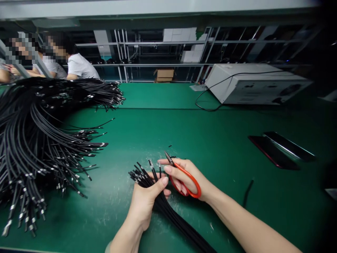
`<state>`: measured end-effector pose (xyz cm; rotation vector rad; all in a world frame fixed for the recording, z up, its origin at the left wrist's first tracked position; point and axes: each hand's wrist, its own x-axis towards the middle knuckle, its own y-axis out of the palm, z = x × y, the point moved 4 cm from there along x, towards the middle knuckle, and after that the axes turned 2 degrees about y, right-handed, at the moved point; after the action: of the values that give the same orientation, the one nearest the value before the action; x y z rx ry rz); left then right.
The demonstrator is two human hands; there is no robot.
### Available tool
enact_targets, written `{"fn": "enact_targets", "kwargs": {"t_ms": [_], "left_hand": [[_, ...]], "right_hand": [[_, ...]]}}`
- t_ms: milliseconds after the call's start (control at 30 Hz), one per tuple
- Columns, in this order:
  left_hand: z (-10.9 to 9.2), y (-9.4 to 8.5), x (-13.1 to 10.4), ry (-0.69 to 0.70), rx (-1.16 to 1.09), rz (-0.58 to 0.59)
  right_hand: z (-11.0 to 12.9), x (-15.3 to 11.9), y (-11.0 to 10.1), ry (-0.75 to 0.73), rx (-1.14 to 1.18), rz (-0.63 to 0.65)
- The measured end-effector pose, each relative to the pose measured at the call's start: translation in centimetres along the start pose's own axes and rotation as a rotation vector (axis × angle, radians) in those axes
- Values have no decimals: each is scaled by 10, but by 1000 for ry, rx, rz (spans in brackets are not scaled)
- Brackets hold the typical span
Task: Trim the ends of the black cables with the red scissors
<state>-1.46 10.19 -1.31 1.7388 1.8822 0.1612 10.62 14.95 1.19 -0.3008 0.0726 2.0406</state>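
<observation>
My left hand (147, 198) is closed around a bundle of black cables (179, 223), near their ends. The cut tips fan out above my thumb, several with pale or silvery bands, and one cable stands apart toward my right hand. The rest of the bundle runs down to the bottom edge. My right hand (188, 175) grips a pair of scissors with red-orange handles (196, 184), fingers through the loops. The dark blades point up and left, just beyond the cable tips. My right index finger reaches out close to the separate cable. Fine pale scraps lie on the green table (126, 218) around them.
A large heap of black cables (34, 126) covers the left side. At the back right stands a grey metal box (252, 84) with a black cord. Two dark phone-like slabs (273, 153) lie at the right. People in striped shirts (80, 66) sit beyond the heap.
</observation>
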Motion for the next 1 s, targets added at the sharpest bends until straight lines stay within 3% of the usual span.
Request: {"fn": "enact_targets", "kwargs": {"t_ms": [100,267,633,767,1000], "left_hand": [[-1,4,-2,5,-22,61],[1,0,-2,-25,-81,-16],[4,-2,-2,-79,-58,12],[4,-1,-3,-86,-56,12],[3,-1,-3,-90,-58,13]], "right_hand": [[0,2,7,-11,99,32],[2,0,3,-51,143,19],[4,0,1,-26,174,21],[4,0,-2,-17,172,-32],[4,-2,0,-52,147,40]]}}
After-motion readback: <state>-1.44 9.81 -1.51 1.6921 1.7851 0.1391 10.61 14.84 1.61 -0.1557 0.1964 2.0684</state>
